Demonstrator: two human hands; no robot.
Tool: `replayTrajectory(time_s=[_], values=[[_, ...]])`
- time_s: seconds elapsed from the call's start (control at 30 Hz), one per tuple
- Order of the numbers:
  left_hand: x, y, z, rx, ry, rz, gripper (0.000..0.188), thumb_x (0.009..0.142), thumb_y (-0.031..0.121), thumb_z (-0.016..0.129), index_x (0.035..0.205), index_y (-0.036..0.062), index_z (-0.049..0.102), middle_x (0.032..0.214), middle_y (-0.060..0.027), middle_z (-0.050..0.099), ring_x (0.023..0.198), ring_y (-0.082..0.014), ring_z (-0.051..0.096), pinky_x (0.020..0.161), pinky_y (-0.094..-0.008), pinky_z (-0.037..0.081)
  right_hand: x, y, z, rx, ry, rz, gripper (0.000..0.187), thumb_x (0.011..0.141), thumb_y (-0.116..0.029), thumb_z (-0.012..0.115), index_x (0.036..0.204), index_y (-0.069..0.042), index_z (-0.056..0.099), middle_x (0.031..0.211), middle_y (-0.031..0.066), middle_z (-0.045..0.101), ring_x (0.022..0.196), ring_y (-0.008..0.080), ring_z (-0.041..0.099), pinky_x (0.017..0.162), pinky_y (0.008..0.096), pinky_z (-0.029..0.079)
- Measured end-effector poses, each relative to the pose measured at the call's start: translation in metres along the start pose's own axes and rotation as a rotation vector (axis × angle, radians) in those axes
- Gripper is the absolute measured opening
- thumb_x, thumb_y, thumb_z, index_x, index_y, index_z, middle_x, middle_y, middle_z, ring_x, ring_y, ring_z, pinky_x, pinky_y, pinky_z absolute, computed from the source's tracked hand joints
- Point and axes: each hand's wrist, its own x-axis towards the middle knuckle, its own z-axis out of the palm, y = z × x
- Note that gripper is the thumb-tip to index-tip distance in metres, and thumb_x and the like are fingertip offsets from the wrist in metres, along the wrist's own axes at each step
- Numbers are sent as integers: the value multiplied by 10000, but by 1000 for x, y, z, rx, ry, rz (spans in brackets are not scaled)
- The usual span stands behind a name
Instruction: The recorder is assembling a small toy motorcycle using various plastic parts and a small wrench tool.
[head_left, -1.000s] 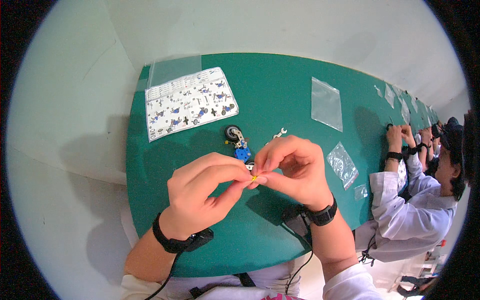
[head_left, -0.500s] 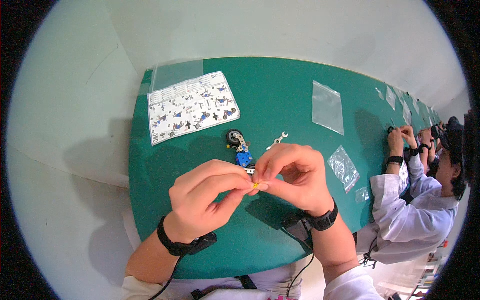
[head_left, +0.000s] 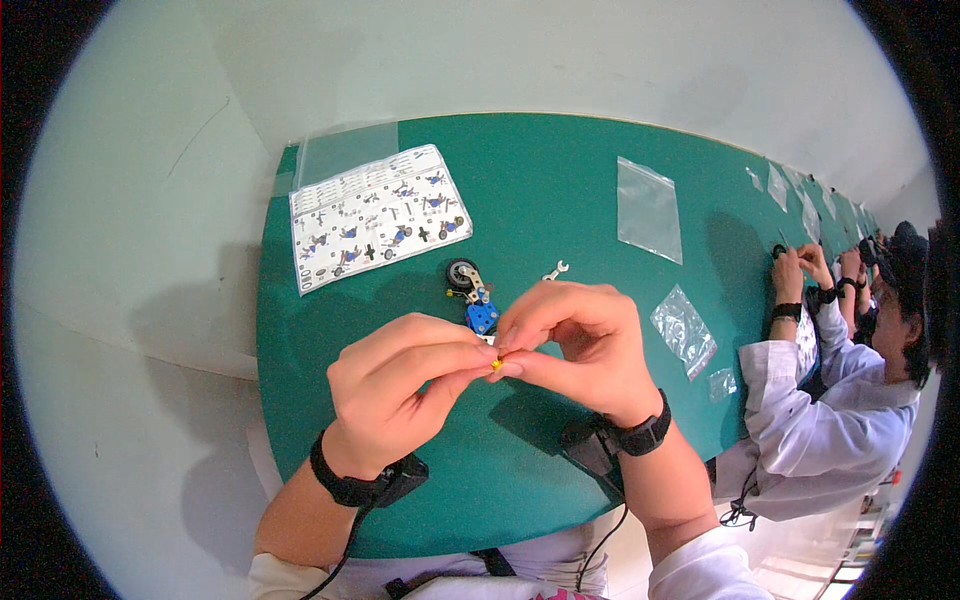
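Observation:
A tiny yellow piece (head_left: pixel 496 365) is pinched where the fingertips of both hands meet; its exact kind is too small to make out. My left hand (head_left: pixel 400 385) grips it from the left with thumb and forefinger. From the other side, my right hand (head_left: pixel 585 350) closes thumb and forefinger on the same piece. Just beyond the fingers lies a partly built toy motorcycle (head_left: pixel 482 318) with a blue body, metal strips and a black wheel (head_left: pixel 461 275); its near end is hidden by my hands. A small metal wrench (head_left: pixel 557 270) lies behind my right hand, partly covered.
A printed picture instruction sheet (head_left: pixel 380 222) lies at the far left of the green table (head_left: pixel 545 200), overlapping a clear bag (head_left: pixel 345 150). Clear plastic bags (head_left: pixel 648 210) (head_left: pixel 684 332) (head_left: pixel 722 384) lie to the right. A person in a white sleeve (head_left: pixel 830 410) works at the right side.
Both hands, still pinching the yellow piece, have shifted slightly left in the picture; the whole view has moved a little too. The yellow piece looks slightly turned between the fingertips.

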Motion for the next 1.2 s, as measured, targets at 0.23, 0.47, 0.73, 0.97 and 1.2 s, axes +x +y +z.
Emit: replayTrajectory(time_s=[0.23,0.47,0.73,0.97,1.2], values=[[-2,-3,3,16,3,-21,217,782,-94,785,967,16,760,907,-115,739,769,-226,725,659,-287,573,0,5,-2,-104,34,13,132,836,-5,822,933,-27,736,972,84,732,831,134,730,697,233,567],[-6,-6,2,-461,-101,-339,147,913,-65,702,1051,-31,741,1025,-169,723,859,-214,731,695,-294,599,2,-2,-3,-428,52,-212,211,795,-26,844,988,-62,765,981,82,722,772,131,702,647,256,553],[-11,-16,0,-785,-124,-600,136,969,-29,657,1087,-51,722,1126,-173,693,944,-207,705,676,-311,622,3,-4,4,-820,61,-530,264,734,-80,880,980,-64,786,926,61,722,696,172,707,573,272,554],[-8,-11,4,-672,-39,-699,138,997,8,635,1089,-43,724,1068,-123,703,864,-155,683,607,-264,581,3,-2,1,-1039,29,-622,289,744,-80,808,1022,-42,743,950,62,694,704,186,689,524,302,539],[-11,-5,9,-553,-12,-730,129,996,17,644,1074,-42,728,999,-100,698,790,-124,665,559,-238,543,2,2,3,-1066,25,-638,322,710,-85,804,1015,-16,727,954,66,686,734,199,684,532,307,539]])
